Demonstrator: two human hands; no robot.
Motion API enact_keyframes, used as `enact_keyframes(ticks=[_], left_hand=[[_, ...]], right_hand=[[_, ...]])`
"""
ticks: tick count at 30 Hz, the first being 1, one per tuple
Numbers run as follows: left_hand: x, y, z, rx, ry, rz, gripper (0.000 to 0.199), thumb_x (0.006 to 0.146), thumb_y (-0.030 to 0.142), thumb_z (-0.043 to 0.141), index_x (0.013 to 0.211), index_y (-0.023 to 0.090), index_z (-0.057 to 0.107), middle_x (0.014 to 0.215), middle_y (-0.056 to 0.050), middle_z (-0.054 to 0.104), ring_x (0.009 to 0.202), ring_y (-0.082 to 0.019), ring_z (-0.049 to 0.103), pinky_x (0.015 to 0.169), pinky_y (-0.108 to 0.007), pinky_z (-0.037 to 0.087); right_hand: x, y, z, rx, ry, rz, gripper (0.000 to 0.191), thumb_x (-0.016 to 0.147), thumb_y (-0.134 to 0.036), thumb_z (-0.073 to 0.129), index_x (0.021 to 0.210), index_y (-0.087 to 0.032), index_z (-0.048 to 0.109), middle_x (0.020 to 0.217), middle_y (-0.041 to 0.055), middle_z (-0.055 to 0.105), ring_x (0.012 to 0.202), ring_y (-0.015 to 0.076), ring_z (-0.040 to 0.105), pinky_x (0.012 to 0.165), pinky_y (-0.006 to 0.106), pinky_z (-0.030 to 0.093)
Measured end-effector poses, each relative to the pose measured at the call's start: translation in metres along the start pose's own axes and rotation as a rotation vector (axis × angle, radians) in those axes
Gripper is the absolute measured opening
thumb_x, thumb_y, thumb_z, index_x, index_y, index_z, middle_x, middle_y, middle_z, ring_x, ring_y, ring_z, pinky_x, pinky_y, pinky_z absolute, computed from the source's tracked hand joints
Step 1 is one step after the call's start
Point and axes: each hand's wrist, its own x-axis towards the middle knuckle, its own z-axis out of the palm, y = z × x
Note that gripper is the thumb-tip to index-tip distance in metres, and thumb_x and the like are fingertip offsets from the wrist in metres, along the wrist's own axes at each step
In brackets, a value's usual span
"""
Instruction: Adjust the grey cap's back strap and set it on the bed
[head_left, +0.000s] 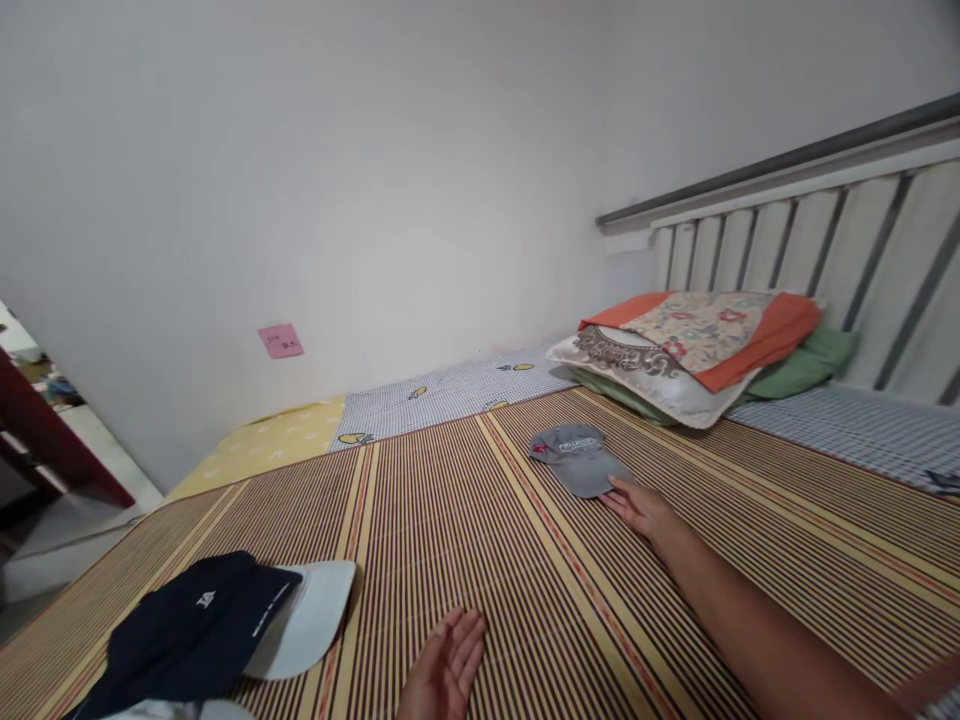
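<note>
A grey baseball cap (pixel 581 462) with lettering on its front lies on the striped bamboo mat (pixel 442 510). My right hand (pixel 636 502) pinches the edge of its brim, thumb on top and fingers beneath. Lower in the view, my left hand (pixel 446 668) is held palm up over the mat, fingers stretched out and nothing in it. To the left of that hand sits a navy cap (pixel 199 625) with a white brim (pixel 307 620). Part of another pale cap (pixel 172 710) shows at the bottom edge, mostly cut off.
Pillows (pixel 652 370) with an orange floral cover (pixel 712 325) are stacked by the slatted headboard (pixel 810 240). A pink note (pixel 280 341) is stuck to the white wall (pixel 420 200). Checked bedding (pixel 450 385) and yellow cloth (pixel 270 445) border the mat along the wall.
</note>
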Motion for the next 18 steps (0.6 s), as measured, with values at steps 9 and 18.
enact_keyframes(ticks=[9,18], left_hand=[[-0.001,-0.007,-0.001,-0.037,0.017,0.047,0.060,0.095,0.022,0.061,0.149,-0.001,0.043,0.132,-0.030,0.069,0.121,-0.036,0.069,0.120,-0.050,0.043],[-0.042,-0.015,-0.013,0.177,0.030,0.010,0.060,0.090,0.029,0.064,0.141,0.001,0.050,0.123,-0.030,0.073,0.117,-0.039,0.071,0.109,-0.050,0.053]], right_hand=[[-0.026,0.016,-0.017,-0.032,-0.003,-0.112,0.011,0.088,-0.004,0.071,0.091,-0.013,0.067,0.091,0.0018,0.075,0.087,0.0160,0.075,0.083,0.031,0.065],[-0.184,0.063,-0.107,-0.132,-0.113,-0.089,0.048,0.051,-0.033,0.097,0.091,-0.014,0.078,0.092,0.0154,0.082,0.094,0.0318,0.079,0.082,0.033,0.066]])
